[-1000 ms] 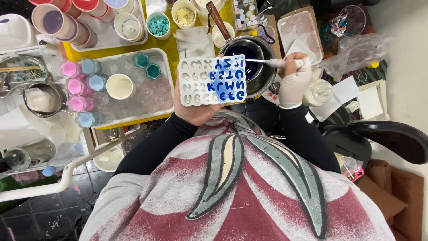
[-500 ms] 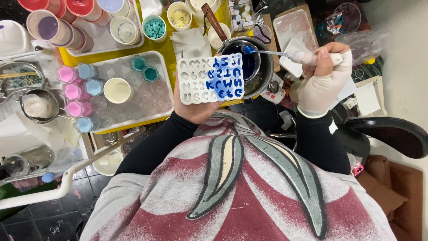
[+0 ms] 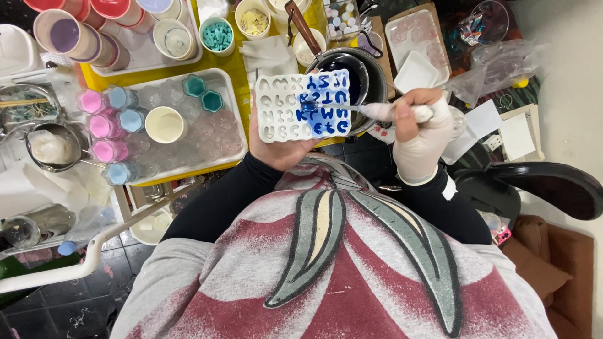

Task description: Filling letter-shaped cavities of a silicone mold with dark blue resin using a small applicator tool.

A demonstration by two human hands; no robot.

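My left hand point(image 3: 279, 147) holds a white letter-shaped silicone mould point(image 3: 301, 107) from underneath, level in front of my chest. Its right-hand cavities are filled with blue liquid; the left ones are pale. My right hand point(image 3: 418, 135), in a white glove, grips a pipette-like dropper point(image 3: 383, 110) whose thin tip touches a blue cavity near the mould's middle. Behind the mould sits a metal pot point(image 3: 352, 72) of dark blue liquid.
A white tray point(image 3: 223, 150) on the yellow table carries pink, blue and teal moulds and a cream cup point(image 3: 166, 124). Cups of coloured wax point(image 3: 63, 34) stand at the far left. A black chair arm point(image 3: 534, 185) lies to my right. A metal bowl point(image 3: 53, 147) sits left.
My right hand swung away to the right and up, then came back left and down. The dropper tip now rests on the mould's middle cavities. The mould stayed nearly still.
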